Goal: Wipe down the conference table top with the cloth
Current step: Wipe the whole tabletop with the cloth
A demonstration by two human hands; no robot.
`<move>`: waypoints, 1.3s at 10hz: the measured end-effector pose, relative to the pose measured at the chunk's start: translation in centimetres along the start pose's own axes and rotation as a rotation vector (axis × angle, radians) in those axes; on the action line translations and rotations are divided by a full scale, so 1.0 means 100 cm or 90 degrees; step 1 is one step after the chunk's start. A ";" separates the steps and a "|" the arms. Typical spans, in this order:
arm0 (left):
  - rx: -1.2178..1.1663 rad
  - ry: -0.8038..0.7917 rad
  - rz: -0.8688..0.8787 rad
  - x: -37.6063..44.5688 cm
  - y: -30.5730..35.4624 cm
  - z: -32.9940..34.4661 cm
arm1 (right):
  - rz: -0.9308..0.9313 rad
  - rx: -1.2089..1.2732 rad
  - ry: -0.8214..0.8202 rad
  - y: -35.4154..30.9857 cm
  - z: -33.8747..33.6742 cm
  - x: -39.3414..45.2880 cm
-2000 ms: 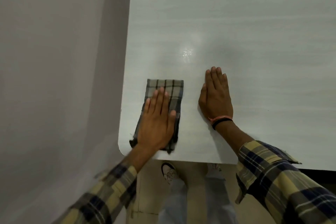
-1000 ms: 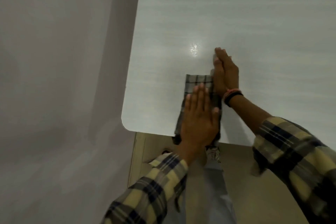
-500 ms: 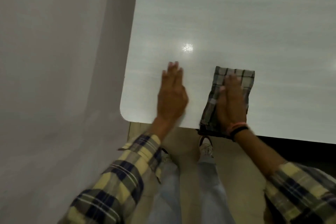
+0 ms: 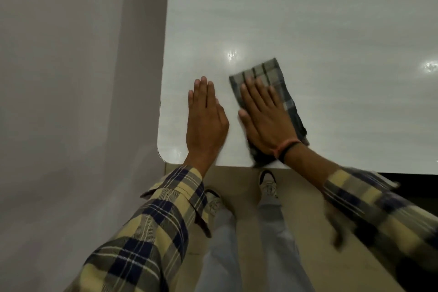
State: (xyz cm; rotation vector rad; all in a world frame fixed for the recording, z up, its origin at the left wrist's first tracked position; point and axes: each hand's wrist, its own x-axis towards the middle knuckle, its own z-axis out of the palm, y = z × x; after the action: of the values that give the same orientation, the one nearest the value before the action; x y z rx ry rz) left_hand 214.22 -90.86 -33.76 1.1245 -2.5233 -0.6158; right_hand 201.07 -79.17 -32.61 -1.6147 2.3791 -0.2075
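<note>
Hands and cloth at the table's near left corner

My left hand (image 4: 205, 121) lies flat on the table (image 4: 308, 19); just right of it my right hand (image 4: 265, 118) lies flat on the cloth (image 4: 282, 85), near the near edge.

Count: 1 plaid cloth (image 4: 275, 80); 1 table top (image 4: 296, 19); 2 hands, left (image 4: 205, 121), right (image 4: 266, 118); 2 shoes (image 4: 267, 184); 2 wristbands (image 4: 288, 147).

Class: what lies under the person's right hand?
The folded plaid cloth lies flat under the right hand, on the table top. The cloth's middle is covered.
</note>
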 end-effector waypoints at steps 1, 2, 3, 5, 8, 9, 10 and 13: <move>0.002 0.005 0.002 0.003 -0.001 0.002 | -0.027 -0.011 -0.042 0.037 -0.013 -0.042; 0.018 -0.002 0.008 0.001 -0.001 0.003 | 0.086 -0.014 -0.035 0.067 -0.031 -0.016; 0.036 0.002 0.024 0.003 -0.003 0.003 | 0.194 0.006 0.019 0.063 -0.044 0.066; 0.001 0.040 -0.005 0.002 -0.003 -0.001 | 0.013 -0.008 0.000 -0.012 -0.026 0.120; 0.011 0.014 -0.030 0.005 0.000 -0.003 | 0.031 -0.020 -0.030 0.127 -0.045 -0.061; 0.023 0.006 -0.040 0.004 0.002 -0.003 | 0.212 0.004 0.020 0.136 -0.060 0.011; 0.021 0.013 -0.054 0.006 0.003 -0.005 | 0.217 0.011 0.039 0.094 -0.051 0.067; 0.014 0.035 -0.052 0.005 0.007 -0.006 | -0.118 -0.018 -0.045 0.094 -0.025 -0.084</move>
State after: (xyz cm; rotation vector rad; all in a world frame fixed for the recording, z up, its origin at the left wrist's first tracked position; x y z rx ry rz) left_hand 213.70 -90.97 -32.82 1.2400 -2.4537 -0.5713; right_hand 194.96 -67.92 -31.55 -1.8261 2.1904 -0.1494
